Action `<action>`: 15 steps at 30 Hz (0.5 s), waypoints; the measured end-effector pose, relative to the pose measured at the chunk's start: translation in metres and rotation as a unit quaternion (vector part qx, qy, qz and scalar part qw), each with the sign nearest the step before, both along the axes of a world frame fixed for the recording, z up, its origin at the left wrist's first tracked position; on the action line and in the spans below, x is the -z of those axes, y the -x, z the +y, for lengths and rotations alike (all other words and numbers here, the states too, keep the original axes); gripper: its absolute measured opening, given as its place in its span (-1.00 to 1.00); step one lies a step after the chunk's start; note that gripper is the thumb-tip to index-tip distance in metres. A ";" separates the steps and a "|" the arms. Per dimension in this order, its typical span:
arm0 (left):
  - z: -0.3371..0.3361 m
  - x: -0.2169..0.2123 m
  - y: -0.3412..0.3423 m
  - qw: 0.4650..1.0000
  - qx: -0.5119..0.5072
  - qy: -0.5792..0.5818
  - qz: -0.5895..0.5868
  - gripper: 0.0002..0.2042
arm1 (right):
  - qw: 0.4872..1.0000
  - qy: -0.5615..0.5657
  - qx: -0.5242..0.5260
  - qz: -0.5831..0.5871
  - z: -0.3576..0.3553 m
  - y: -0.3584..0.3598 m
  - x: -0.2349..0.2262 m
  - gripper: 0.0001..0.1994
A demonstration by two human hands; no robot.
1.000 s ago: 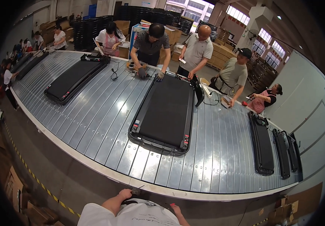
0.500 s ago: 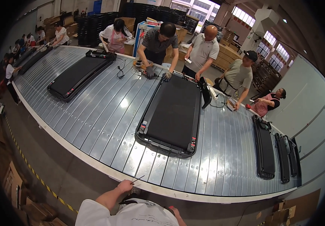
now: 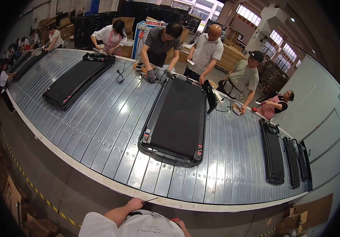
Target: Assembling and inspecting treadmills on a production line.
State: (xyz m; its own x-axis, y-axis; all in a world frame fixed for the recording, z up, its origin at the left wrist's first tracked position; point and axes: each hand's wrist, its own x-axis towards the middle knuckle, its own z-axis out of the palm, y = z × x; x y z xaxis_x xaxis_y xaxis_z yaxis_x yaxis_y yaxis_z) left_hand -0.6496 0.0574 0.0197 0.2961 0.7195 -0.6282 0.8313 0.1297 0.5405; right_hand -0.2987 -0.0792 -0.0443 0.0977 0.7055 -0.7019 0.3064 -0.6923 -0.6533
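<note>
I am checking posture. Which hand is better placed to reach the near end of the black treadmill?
Left, probably. The left hand is up at the conveyor edge, holding a thin tool that points toward the treadmill. The right hand is low beside the body, mostly hidden.

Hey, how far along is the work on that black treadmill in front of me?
Done: the black treadmill lies flat and looks assembled on the slatted conveyor. In hand: your left hand grips a thin tool at the conveyor's near edge, apart from the treadmill, while a gloved co-worker handles its far end. Left: your tool hasn't touched it yet.
</note>
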 end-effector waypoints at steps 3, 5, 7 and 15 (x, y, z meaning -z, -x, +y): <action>0.019 0.002 0.006 1.000 0.015 0.008 -0.008 -0.72 | 0.998 -0.043 -0.004 0.043 0.004 0.000 0.010 -0.68; 0.032 0.001 0.009 0.999 0.032 0.009 -0.015 -0.72 | 0.998 -0.049 -0.001 0.046 0.002 -0.005 0.026 -0.69; 0.039 0.002 0.017 0.999 0.043 0.011 -0.004 -0.71 | 0.997 -0.054 -0.006 0.050 0.005 -0.003 0.031 -0.71; 0.036 0.012 0.044 0.996 0.032 0.070 0.048 -0.69 | 0.999 -0.007 0.024 0.043 0.016 0.013 0.032 -0.67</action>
State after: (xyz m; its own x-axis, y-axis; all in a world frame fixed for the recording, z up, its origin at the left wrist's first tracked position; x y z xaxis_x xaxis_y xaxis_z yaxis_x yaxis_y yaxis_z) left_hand -0.6934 0.0930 0.0081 0.2727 0.6039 -0.7489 0.8870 0.1438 0.4389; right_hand -0.3115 -0.0636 -0.0764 0.0713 0.7118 -0.6987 0.2143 -0.6951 -0.6863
